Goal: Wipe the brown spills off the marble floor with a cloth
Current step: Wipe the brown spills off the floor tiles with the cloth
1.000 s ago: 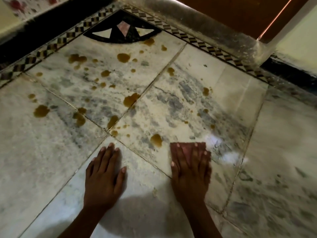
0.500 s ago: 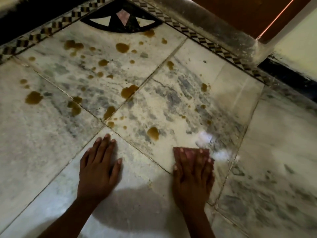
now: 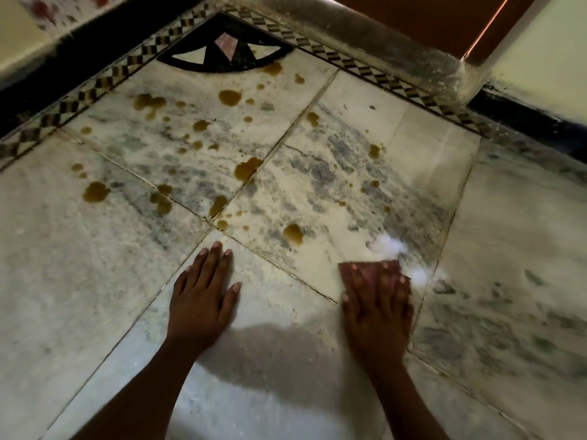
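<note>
Several brown spills [image 3: 245, 169] dot the grey-veined marble floor [image 3: 95, 255], most of them in the far left and middle slabs. The nearest drop [image 3: 293, 232] lies just ahead and left of the cloth. A small reddish-brown cloth [image 3: 368, 270] lies flat on the floor under my right hand [image 3: 378, 309], whose fingers are spread and pressing it down. My left hand [image 3: 203, 296] rests flat on the marble to the left, fingers apart, holding nothing.
A checkered inlay border [image 3: 365, 66] and a black fan-shaped corner inlay [image 3: 222, 55] edge the floor at the back. A raised stone threshold [image 3: 365, 30] and a dark skirting [image 3: 521, 119] bound the far side. A bright glare patch [image 3: 389, 246] sits right of the cloth.
My right hand has slid the cloth slightly back toward me and to the right. The left hand has stayed planted on the floor.
</note>
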The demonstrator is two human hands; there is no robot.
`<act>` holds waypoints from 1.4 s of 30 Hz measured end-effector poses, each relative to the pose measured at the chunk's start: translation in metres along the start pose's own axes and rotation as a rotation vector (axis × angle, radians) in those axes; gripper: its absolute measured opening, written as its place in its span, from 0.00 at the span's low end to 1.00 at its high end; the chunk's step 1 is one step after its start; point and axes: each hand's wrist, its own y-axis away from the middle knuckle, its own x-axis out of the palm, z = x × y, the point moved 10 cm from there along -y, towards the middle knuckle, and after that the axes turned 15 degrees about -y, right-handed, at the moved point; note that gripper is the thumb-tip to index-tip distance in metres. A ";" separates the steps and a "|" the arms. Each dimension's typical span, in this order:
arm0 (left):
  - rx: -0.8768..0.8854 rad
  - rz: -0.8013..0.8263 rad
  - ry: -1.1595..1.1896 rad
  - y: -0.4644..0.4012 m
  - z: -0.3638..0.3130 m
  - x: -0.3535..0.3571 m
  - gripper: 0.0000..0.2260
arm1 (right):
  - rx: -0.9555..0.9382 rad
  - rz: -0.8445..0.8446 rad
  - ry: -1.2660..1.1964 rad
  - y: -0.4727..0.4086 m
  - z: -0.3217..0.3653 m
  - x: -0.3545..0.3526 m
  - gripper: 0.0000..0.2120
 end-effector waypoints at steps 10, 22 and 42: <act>-0.001 0.013 0.030 -0.001 0.004 0.002 0.31 | -0.022 0.219 -0.038 -0.046 0.063 0.035 0.27; 0.032 0.065 0.062 -0.001 0.008 0.010 0.33 | 0.062 0.190 -0.035 -0.079 0.109 0.074 0.32; -0.326 0.029 0.004 0.016 0.146 0.004 0.33 | -0.477 0.238 0.120 0.007 0.169 0.086 0.27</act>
